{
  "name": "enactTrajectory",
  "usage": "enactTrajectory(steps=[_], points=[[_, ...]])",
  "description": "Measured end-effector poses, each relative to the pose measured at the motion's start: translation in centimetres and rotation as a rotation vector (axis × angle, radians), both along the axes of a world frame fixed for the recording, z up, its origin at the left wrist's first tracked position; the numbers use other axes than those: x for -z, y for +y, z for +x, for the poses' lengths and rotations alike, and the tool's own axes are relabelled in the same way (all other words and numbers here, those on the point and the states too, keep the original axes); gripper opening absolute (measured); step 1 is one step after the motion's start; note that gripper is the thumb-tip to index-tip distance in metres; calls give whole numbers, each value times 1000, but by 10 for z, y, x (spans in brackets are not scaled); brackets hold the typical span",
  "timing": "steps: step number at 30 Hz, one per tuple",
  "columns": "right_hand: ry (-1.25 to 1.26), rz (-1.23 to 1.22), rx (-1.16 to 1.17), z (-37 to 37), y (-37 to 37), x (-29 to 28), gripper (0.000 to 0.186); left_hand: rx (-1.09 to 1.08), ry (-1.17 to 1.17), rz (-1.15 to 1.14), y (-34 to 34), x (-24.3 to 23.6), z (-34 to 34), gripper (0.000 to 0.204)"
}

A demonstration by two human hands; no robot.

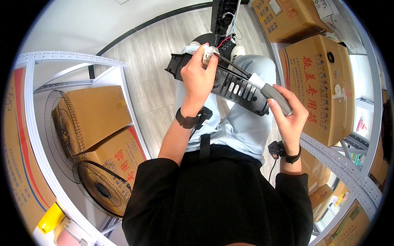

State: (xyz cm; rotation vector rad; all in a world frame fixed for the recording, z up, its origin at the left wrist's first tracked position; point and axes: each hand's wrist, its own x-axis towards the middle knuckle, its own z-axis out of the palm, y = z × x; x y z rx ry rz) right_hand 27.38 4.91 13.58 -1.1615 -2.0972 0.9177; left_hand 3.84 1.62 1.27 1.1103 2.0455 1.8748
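My right hand is closed round the handle of a screwdriver, grey and white, its dark shaft pointing up and left. The shaft reaches a small white plastic part that my left hand pinches between thumb and fingers. What exactly that part is cannot be made out. Below both hands a long black plastic housing with a row of oval slots lies across my thighs. Beyond it stands a black upright column, with thin red, white and blue wires at its lower end.
Metal shelving with cardboard boxes stands to my left, two round wire fan guards leaning there. Large cardboard boxes fill the right-hand rack. A yellow object sits at lower left. The floor is grey wood-look.
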Motion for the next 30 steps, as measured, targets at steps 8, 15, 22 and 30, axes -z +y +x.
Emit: enactTrajectory(steps=[8,15,22,30], points=[[-21,201,-110,-4,0,-2,34,16,-170,-5,-3,-9,1,34],[-14,186,-84,-4,0,-2,33,55,-231,68,-3,-18,2,30],[34,169,18,4,1,9,29,183,-492,133,-5,-24,-1,33],[872,-1318,-348,-4,40,45,54,211,-514,90,-4,-28,3,35]])
